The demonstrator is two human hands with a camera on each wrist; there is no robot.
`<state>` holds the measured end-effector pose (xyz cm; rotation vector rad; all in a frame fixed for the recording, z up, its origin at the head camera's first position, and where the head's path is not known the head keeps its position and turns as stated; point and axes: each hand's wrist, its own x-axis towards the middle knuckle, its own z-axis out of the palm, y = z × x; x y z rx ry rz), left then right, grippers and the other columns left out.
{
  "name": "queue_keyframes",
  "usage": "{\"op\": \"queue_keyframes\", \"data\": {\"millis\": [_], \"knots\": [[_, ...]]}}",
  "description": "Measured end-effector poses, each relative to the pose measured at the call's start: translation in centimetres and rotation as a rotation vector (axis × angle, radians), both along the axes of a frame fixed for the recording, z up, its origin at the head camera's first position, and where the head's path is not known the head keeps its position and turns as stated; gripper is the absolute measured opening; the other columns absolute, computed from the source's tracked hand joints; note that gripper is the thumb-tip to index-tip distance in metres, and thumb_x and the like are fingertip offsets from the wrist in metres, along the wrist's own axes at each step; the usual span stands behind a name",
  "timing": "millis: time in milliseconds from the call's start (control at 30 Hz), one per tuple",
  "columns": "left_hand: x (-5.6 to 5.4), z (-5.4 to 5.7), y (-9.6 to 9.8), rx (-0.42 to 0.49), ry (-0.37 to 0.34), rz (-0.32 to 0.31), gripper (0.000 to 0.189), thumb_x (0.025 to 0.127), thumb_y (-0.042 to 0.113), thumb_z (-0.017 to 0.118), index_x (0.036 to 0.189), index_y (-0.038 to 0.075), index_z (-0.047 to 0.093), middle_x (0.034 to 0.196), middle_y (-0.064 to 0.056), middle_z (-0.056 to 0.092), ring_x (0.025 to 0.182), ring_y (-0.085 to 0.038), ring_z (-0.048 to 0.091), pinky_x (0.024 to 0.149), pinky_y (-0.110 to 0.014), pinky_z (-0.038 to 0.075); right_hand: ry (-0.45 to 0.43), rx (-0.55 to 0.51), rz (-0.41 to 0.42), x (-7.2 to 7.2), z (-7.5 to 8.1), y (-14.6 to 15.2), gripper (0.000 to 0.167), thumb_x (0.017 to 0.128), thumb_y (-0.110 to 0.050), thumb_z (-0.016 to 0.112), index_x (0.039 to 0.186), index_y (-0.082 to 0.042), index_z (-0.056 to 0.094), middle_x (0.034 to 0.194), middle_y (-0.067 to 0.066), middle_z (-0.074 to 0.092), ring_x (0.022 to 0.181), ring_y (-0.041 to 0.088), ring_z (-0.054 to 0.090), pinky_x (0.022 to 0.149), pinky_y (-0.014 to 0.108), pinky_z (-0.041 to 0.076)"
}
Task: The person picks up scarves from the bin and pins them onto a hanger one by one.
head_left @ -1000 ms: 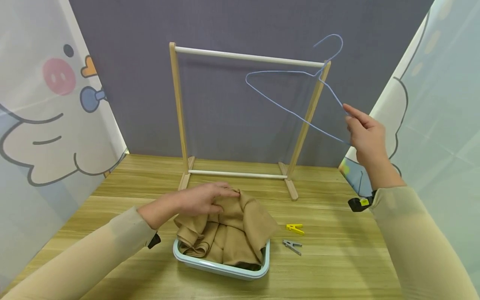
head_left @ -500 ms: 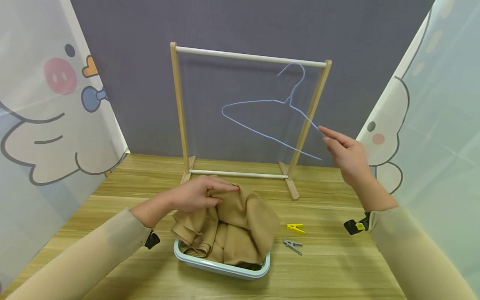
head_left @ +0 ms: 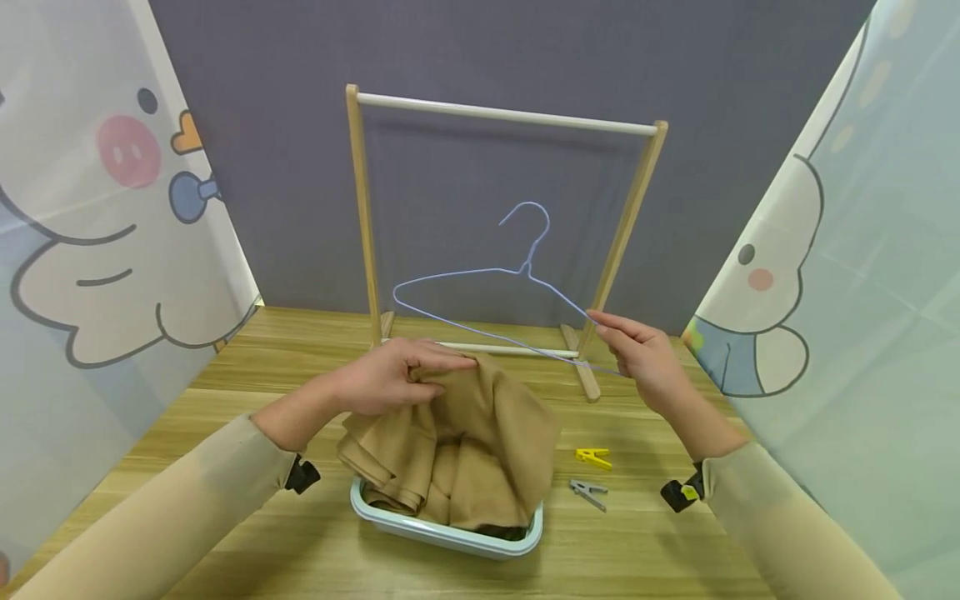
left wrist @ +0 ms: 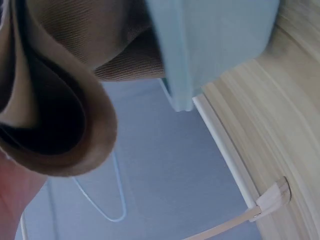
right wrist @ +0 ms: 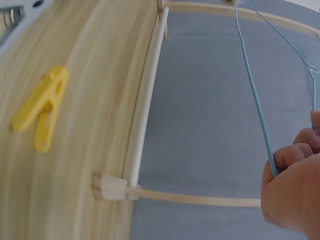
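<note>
A light blue wire hanger is gripped near its right end by my right hand, its hook pointing up. In the right wrist view the curled fingers wrap the hanger's lower bar. My left hand pinches the top edge of a folded brown cloth and lifts it partly above a pale blue basin. The cloth's lower part lies inside the basin. In the left wrist view a thick fold of cloth hides most of the left hand. The hanger's left end hangs just above and behind the cloth.
Behind the basin stands a wooden drying rack with a white top rail and a low white bar. A yellow clothespin and a grey clothespin lie on the table right of the basin. Printed curtains flank both sides.
My right hand has brought the hanger down and to the left, from the rack's top right corner to just above the cloth. My left hand has raised the cloth slightly.
</note>
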<state>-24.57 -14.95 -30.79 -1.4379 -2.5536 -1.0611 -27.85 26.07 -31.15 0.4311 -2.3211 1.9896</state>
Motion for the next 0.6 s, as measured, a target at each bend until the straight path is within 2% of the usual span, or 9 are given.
{"op": "queue_keyframes", "data": {"millis": [100,167,233,333,400,533,600], "knots": [[0.1,0.6,0.1,0.041,0.006,0.003,0.054,0.100,-0.001,0.074,0.152,0.010,0.066,0.156,-0.009,0.066,0.133,-0.016,0.064,0.102,-0.027,0.054,-0.020,-0.017,0.018,0.1,-0.5,-0.4,0.030,0.112,-0.024,0.066,0.140,-0.024,0.077,0.069,-0.010,0.039,0.057,0.014,0.021,0.059,0.038,0.016],[0.1,1.1,0.1,0.073,0.021,0.007,0.053,0.099,-0.002,0.075,0.151,0.008,0.067,0.153,-0.009,0.068,0.119,-0.014,0.065,0.094,-0.025,0.053,-0.026,-0.024,0.034,0.1,-0.9,-0.7,0.028,0.112,-0.022,0.066,0.136,-0.026,0.079,0.070,-0.010,0.039,0.058,0.012,0.023,0.059,0.037,0.016],[0.0,1.7,0.2,0.099,0.044,0.016,0.052,0.098,-0.003,0.076,0.149,0.008,0.069,0.150,-0.009,0.070,0.115,-0.013,0.064,0.092,-0.024,0.052,-0.029,-0.025,0.048,0.1,-1.1,-1.0,0.027,0.113,-0.021,0.065,0.133,-0.030,0.080,0.069,-0.010,0.039,0.058,0.011,0.024,0.058,0.035,0.017],[-0.2,2.9,0.4,0.127,0.071,0.047,0.051,0.097,-0.002,0.077,0.147,0.009,0.071,0.149,-0.009,0.071,0.120,-0.017,0.067,0.093,-0.024,0.053,-0.049,-0.036,0.076,0.3,-1.5,-1.4,0.027,0.113,-0.020,0.064,0.132,-0.032,0.080,0.067,-0.010,0.037,0.057,0.011,0.022,0.056,0.033,0.016],[-0.3,3.7,0.7,0.138,0.073,0.075,0.052,0.098,-0.001,0.077,0.147,0.010,0.071,0.151,-0.008,0.070,0.135,-0.021,0.066,0.102,-0.026,0.055,-0.064,-0.045,0.095,0.5,-1.6,-1.8,0.028,0.113,-0.021,0.063,0.135,-0.030,0.079,0.066,-0.010,0.037,0.057,0.013,0.020,0.056,0.033,0.015],[-0.7,5.2,1.3,0.158,0.067,0.122,0.053,0.098,0.000,0.077,0.149,0.012,0.070,0.152,-0.006,0.069,0.147,-0.026,0.061,0.115,-0.039,0.053,-0.096,-0.069,0.137,0.9,-1.7,-2.3,0.031,0.114,-0.022,0.062,0.142,-0.026,0.075,0.066,-0.010,0.035,0.058,0.016,0.016,0.057,0.034,0.014],[-0.9,5.8,1.6,0.170,0.062,0.133,0.054,0.098,0.000,0.076,0.150,0.013,0.069,0.154,-0.006,0.068,0.150,-0.027,0.058,0.119,-0.045,0.051,-0.105,-0.081,0.160,1.1,-1.7,-2.4,0.031,0.115,-0.022,0.060,0.142,-0.028,0.074,0.066,-0.010,0.034,0.058,0.017,0.014,0.057,0.034,0.014]]}}
